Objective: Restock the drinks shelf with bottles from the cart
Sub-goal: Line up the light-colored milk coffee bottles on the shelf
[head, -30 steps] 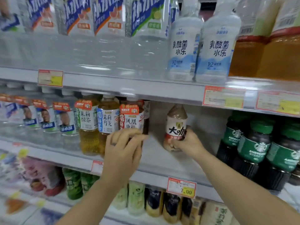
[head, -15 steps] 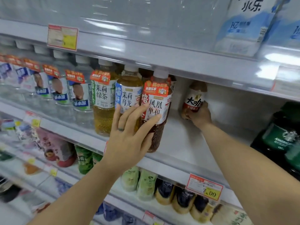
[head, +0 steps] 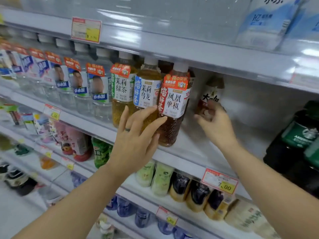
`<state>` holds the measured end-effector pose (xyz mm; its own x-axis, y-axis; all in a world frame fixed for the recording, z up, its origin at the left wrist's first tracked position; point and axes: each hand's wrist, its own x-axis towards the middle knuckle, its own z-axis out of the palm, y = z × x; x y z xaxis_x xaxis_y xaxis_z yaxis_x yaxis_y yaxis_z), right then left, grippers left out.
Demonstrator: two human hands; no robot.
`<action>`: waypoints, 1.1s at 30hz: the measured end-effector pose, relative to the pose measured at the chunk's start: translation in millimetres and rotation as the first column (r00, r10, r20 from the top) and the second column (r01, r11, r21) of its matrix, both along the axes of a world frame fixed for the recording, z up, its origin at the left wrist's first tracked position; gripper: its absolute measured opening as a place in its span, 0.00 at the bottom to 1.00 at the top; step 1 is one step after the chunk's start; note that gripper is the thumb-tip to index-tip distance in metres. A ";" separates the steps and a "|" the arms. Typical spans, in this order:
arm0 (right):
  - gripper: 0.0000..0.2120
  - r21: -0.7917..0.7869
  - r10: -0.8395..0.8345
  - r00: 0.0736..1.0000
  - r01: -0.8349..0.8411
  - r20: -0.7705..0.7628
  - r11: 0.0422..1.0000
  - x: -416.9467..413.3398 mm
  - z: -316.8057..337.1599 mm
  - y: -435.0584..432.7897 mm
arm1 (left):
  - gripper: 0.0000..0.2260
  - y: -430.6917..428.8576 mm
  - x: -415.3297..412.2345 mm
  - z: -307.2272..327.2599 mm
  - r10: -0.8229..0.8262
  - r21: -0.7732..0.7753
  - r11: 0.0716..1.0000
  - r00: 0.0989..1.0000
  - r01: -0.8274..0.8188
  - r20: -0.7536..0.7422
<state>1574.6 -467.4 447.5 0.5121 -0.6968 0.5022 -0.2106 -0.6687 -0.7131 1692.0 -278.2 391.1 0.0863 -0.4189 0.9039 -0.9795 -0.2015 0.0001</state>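
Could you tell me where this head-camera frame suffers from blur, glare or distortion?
In the head view, the right hand and the small brown bottle it touches are motion-blurred; the left hand and the red-labelled tea bottle read sharply. Glare streaks the upper shelf edge, and the wide lens tilts the shelves and softens the corners.

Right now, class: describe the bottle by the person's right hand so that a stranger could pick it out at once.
Find the middle shelf with the row of tea bottles. Right of the red-labelled tea bottle lies a bare stretch, and at its back stands a small brown bottle at the right hand. It alone stands apart, shorter, with bold black characters on a white label.
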 end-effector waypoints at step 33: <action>0.14 0.507 0.536 -0.172 -0.640 -0.827 0.577 145.4 -609.8 271.7 | 0.15 305.4 13.1 -547.5 0.828 0.862 0.505 -0.261 -0.036 -0.496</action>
<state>1720.0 -195.8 -162.3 0.7342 0.1817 -0.6542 -0.0697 -0.9383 -0.3388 1705.1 27.2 -156.4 0.8647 0.0791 -0.4960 0.2626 -0.9131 0.3121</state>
